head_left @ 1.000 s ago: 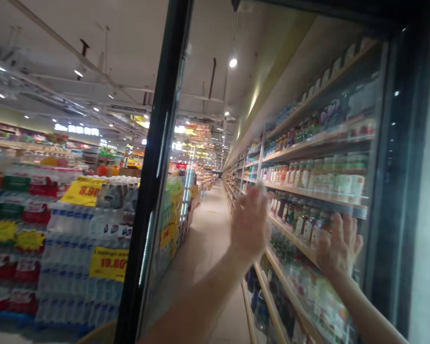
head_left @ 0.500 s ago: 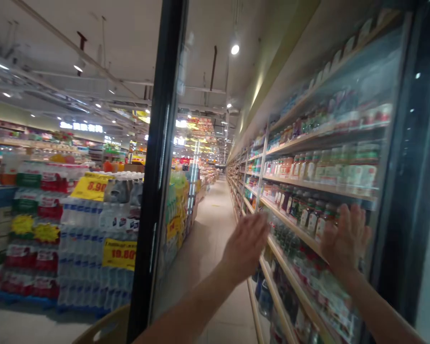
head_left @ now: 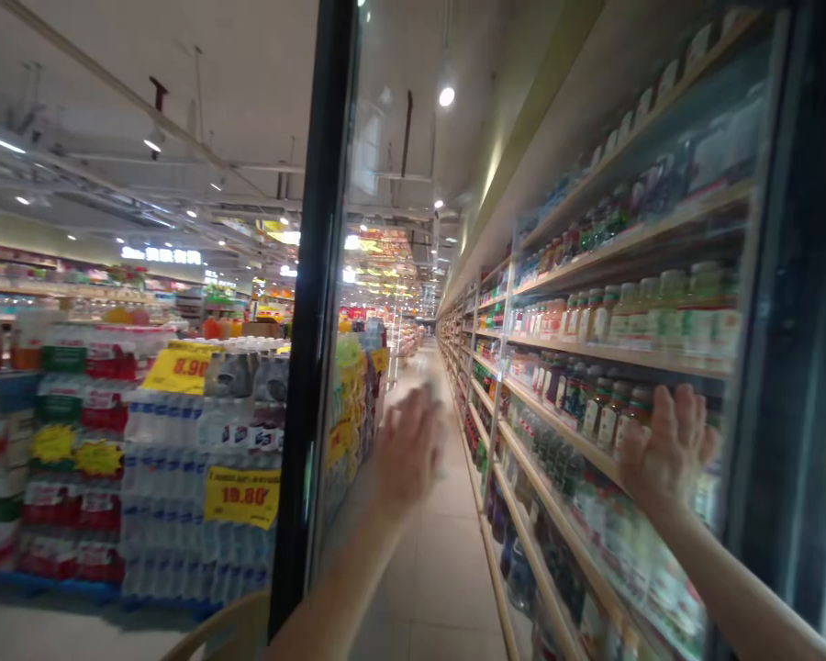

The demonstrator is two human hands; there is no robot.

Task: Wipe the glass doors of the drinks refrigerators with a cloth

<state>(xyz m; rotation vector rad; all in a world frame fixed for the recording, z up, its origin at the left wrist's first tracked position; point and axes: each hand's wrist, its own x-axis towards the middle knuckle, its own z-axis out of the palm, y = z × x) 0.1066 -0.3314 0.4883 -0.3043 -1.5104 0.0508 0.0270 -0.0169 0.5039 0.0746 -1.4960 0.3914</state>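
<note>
A glass door with a dark frame stands in front of me. My left hand is raised before the middle of the glass, its fingers stretched forward and smeared by motion. A pale blur lies along its fingertips; whether it is a reflection cannot be made out. My right hand is up at the right side of the glass, palm forward and fingers spread, with nothing seen in it. Full contact of either hand with the pane is hard to tell. Shelves of bottles show around the right hand.
Shrink-wrapped water bottles are stacked at the left, with yellow price signs on them. Red drink packs stand beside them. A tan curved edge shows at the bottom. The tiled aisle runs into the distance.
My left hand has moved left across the glass, away from the shelves. My right hand has stayed in nearly the same place. The view has shifted slightly.
</note>
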